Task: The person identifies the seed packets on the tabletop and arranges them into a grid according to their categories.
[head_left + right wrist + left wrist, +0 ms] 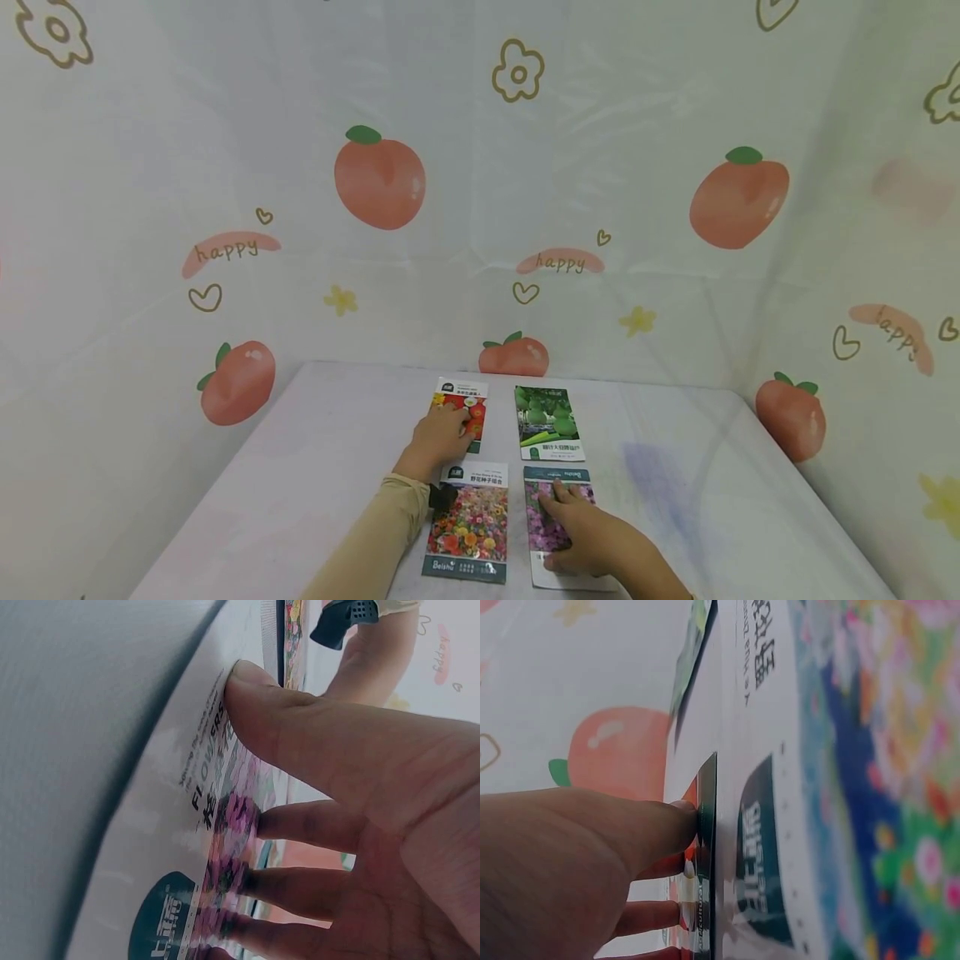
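My left hand (441, 435) rests its fingertips on a red seed packet (477, 422) at the back left of the table. In the left wrist view its thumb and fingers press on the packet near the dark green end. At the front right, my right hand (588, 533) lies spread over a purple-flower seed packet (537, 518). The right wrist view shows its thumb on the white printed part and its fingertips on the flower picture. Below my left wrist is a wildflower seed packet (468, 537). A green gourd seed packet (549, 425) lies at the back right.
The packets lie flat in two rows on a white-covered table (300, 483). A white curtain (450, 292) printed with peaches hangs behind and at both sides. A bluish stain (660, 483) marks the cloth on the right. A black wrist device (442, 497) sits above the wildflower packet.
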{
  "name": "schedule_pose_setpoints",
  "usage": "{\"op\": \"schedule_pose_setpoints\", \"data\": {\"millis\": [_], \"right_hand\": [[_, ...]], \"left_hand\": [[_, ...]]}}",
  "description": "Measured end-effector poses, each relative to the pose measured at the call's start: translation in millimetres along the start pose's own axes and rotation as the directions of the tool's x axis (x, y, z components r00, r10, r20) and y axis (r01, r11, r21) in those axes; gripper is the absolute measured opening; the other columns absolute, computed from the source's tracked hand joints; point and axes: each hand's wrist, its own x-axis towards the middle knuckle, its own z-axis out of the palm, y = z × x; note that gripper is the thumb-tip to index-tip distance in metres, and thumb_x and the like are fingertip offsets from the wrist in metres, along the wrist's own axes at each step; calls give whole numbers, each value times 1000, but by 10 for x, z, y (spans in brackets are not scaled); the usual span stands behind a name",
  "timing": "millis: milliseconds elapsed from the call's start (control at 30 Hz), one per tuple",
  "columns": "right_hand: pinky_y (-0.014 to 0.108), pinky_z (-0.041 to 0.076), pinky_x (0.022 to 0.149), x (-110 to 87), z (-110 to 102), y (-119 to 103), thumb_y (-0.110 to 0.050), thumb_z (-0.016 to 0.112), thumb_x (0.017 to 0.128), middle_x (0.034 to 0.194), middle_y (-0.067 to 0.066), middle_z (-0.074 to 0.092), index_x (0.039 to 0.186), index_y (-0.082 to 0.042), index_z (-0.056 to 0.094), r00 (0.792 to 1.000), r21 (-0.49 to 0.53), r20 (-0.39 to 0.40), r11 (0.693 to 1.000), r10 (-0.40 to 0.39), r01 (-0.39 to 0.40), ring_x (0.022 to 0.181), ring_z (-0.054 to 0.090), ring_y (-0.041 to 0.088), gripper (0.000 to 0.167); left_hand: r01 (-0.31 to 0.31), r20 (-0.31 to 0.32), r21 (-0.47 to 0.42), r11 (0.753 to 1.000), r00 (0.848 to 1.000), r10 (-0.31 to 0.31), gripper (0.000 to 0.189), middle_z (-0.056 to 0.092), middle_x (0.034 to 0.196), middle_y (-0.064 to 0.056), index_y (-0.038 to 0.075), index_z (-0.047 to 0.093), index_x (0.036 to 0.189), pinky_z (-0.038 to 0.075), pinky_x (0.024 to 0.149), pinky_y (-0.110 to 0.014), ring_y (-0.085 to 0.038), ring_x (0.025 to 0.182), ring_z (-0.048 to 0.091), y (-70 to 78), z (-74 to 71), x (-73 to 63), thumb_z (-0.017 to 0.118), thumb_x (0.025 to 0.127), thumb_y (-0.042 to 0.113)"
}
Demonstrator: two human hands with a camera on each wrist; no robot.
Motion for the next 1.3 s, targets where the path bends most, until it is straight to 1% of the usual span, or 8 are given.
{"op": "schedule_pose_setpoints", "data": {"millis": [200,300,533,800,933,1033,1300], "right_hand": [[72,35,119,23,14,0,-40,92,81,170,20,38,156,-17,56,1000,-10,8,1000,13,-13,158,29,50,86],[72,35,119,23,7,-3,-40,92,81,170,20,38,155,-16,56,1000,-10,9,1000,12,-12,158,30,50,86],[72,35,119,-3,-5,-9,-40,91,82,169,20,38,155,-16,56,1000,-5,9,1000,6,-6,159,30,49,85],[72,35,120,9,-2,-2,-39,91,82,170,20,38,155,-16,56,1000,-6,4,1000,-2,2,158,30,49,85],[72,35,120,11,0,2,-39,92,82,170,20,38,155,-16,56,1000,-5,-1,1000,1,-1,158,30,50,85],[72,35,120,5,-1,5,-39,91,82,170,20,38,155,-16,56,1000,-4,-1,1000,-1,1,158,30,49,85],[71,36,119,12,-3,10,-38,91,82,169,20,38,156,-16,55,1000,-1,2,1000,-18,18,158,31,49,86]], "left_hand": [[-17,-2,0,1000,1000,17,33,72,119,-17,6,75,122,59,90,-59,-39,110,67,29,16,4,76,96,26],[-15,6,2,1000,1000,15,34,71,122,-17,6,75,124,59,91,-59,-40,111,66,42,29,14,75,97,27],[-7,22,20,1000,1000,6,36,71,125,-16,9,75,126,59,90,-58,-37,110,65,71,73,38,76,97,31],[-18,35,24,1000,999,17,36,70,129,-17,10,75,126,58,93,-59,-39,114,65,116,90,57,75,98,31],[-21,33,30,999,999,20,37,69,130,-17,10,74,128,58,92,-58,-40,114,65,136,111,77,75,98,33],[-26,27,27,999,999,26,37,69,129,-18,9,75,128,59,90,-58,-40,111,64,149,129,91,75,98,32],[-42,34,36,998,999,41,37,69,128,-18,10,74,128,59,89,-58,-40,110,64,194,136,82,75,98,32]]}}
